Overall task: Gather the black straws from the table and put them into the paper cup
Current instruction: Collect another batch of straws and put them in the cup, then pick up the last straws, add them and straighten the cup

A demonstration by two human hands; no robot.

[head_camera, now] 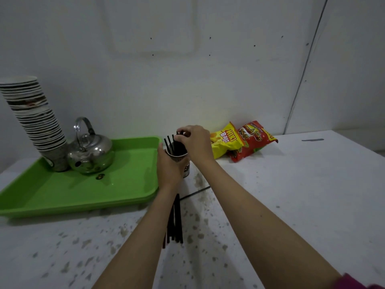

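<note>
At the cup mouth: right hand [195, 142] fingertips pinch the tops of black straws [174, 146] standing in the paper cup [181, 161].
Left hand [168, 163]: wrapped around the cup's near side, wrist bent upward.
Loose straws [176, 217]: a bundle on the table [291, 195] under the left forearm, one more angled right; exact count unclear.
Edges: green tray [73, 190] just left of the cup; two snack bags [239, 142] near right.
Room: open table right and front.

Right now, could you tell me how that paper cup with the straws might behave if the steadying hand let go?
The paper cup looks light and narrow, so it may tip: tall black straws lean out above its rim. The left hand bracing it suggests that too. Its thin wall would probably dent if squeezed.
</note>
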